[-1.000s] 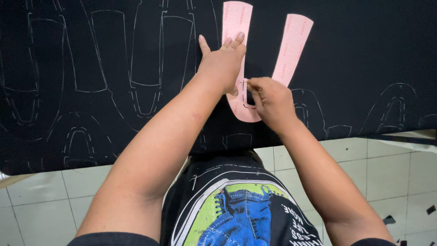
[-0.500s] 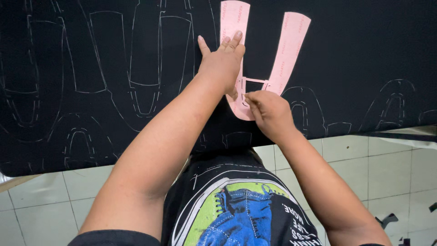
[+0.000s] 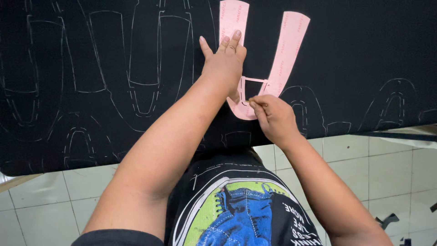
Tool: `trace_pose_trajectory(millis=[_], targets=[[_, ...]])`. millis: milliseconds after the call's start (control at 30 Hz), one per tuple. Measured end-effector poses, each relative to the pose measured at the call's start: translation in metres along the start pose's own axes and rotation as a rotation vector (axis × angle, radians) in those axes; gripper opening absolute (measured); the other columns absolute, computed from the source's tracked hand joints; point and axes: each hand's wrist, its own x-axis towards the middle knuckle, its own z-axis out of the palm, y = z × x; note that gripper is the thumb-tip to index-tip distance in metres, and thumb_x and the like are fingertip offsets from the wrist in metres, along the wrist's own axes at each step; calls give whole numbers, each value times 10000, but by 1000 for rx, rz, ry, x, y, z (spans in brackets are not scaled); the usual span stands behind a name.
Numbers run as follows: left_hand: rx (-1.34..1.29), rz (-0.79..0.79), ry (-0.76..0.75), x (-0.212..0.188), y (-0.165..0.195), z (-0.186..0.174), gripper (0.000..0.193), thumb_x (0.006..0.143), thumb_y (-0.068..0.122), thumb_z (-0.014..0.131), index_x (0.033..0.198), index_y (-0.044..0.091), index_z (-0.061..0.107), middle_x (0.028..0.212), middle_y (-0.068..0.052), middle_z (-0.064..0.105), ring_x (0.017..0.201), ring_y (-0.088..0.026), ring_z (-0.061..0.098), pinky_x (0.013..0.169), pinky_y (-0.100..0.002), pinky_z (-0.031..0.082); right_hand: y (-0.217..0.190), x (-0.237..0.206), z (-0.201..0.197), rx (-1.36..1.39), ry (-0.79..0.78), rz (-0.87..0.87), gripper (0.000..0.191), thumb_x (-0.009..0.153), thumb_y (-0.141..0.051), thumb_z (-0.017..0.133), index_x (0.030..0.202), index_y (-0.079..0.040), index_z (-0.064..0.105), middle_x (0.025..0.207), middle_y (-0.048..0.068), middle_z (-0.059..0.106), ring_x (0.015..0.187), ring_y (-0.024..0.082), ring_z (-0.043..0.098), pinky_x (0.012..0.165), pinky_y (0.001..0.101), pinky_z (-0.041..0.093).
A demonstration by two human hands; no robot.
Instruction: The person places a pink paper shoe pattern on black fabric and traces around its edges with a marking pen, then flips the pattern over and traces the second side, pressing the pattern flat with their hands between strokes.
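Pink U-shaped template [image 3: 282, 59]: arms point away. Left hand [image 3: 225, 64] flat, pressing it; right hand [image 3: 273, 116] pinches marker.

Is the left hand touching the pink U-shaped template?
Touching. The head view shows the left hand lying flat on the pink template, its fingers overlapping the template's left arm, with no gap visible.

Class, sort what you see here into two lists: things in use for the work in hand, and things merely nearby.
In use:
left hand, pressing on the pink U-shaped template
right hand, pinching a thin marking tool
black sheet

Merely nearby:
white tiled floor
dark object on the floor
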Motion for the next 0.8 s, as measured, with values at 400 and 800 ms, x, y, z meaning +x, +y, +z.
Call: trace_pose_trajectory(millis=[400, 800], targets=[[-8, -1, -5, -2, 3, -1, 1350, 456, 435, 1023, 1515, 45, 283, 1695, -166, 19, 1557, -331, 111, 1114, -816, 45, -8, -9, -3, -6, -54, -122, 131, 919, -7, 714, 1043, -30, 679, 933, 113, 700, 843, 282, 701, 748, 360, 562], [3, -2, -18, -3, 3, -3, 1295, 480, 412, 1021, 1493, 34, 309, 1697, -172, 23, 1561, -338, 110, 1111, -822, 58, -8, -11, 2, -9, -42, 53, 105, 960, -98, 711, 1042, -33, 715, 918, 129, 717, 813, 286, 719, 732, 359, 565]])
